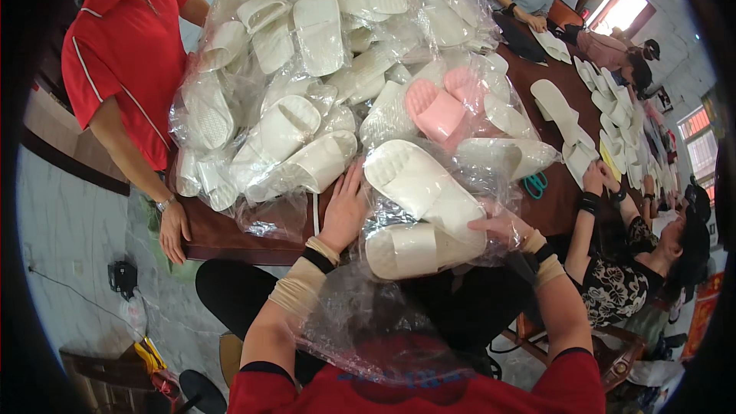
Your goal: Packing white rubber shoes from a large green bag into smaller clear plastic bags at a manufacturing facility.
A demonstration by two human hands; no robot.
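Note:
A pair of white slide slippers (418,192) sits in front of me, one partly over the other, with clear plastic bag film around them. My left hand (345,211) lies against their left side, fingers stretched out toward the pile. At their right edge my right hand (502,226) grips the slippers, its thumb on top and the other fingers partly hidden by film. The loose end of the clear plastic bag (360,314) hangs over my lap. Just beyond my hands rises a large heap of bagged white slippers (284,126), with a pink pair (437,107) among them.
The brown table (245,241) carries the heap. Teal scissors (535,184) lie right of it. Unbagged white slippers (567,119) line the table's right side, where several co-workers sit. A person in a red shirt (126,54) stands at the left, one hand by the table edge.

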